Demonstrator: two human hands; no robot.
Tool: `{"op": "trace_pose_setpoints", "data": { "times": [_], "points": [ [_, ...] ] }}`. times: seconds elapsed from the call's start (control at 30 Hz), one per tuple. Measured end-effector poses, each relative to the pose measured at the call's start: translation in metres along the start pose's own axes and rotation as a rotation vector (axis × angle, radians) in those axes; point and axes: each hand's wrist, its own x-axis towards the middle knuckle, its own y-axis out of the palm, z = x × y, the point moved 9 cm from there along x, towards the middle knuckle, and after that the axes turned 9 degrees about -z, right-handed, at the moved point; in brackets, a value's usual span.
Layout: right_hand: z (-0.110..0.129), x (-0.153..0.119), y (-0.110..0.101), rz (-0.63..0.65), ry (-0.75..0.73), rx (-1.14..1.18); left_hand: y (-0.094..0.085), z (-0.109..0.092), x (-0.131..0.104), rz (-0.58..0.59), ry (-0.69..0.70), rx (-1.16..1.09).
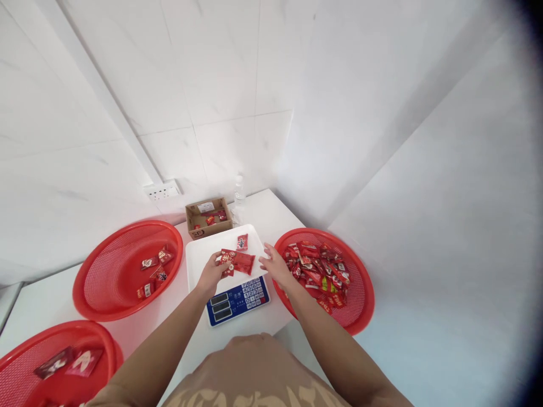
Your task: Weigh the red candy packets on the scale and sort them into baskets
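Observation:
My left hand is closed on a red snack packet with pale lettering, over the white tray of a weighing scale. A second red packet touches its right side; whether that one is also held I cannot tell. Farther back on the tray lies a small red packet. My right hand, fingers spread and holding nothing, is between the tray's right edge and a red basket heaped with red packets. The scale's blue keypad panel faces me.
On the left stand two more red baskets, the farther one with several small packets and the nearer one with a few packets. Behind the scale are an open cardboard box and a clear bottle. Walls close off the back and right.

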Motion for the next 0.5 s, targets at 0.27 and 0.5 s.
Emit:
{"op": "trace_pose_setpoints", "data": {
  "times": [0.27,0.5],
  "points": [
    [-0.039,-0.01,-0.112,-0.23,-0.217,-0.685,-0.017,0.015,0.008,-0.075,-0.045,0.021],
    [-0.084,-0.004,-0.141,-0.284,-0.052,-0.752,-0.009,0.017,0.011,-0.055,-0.023,0.105]
  ]
}}
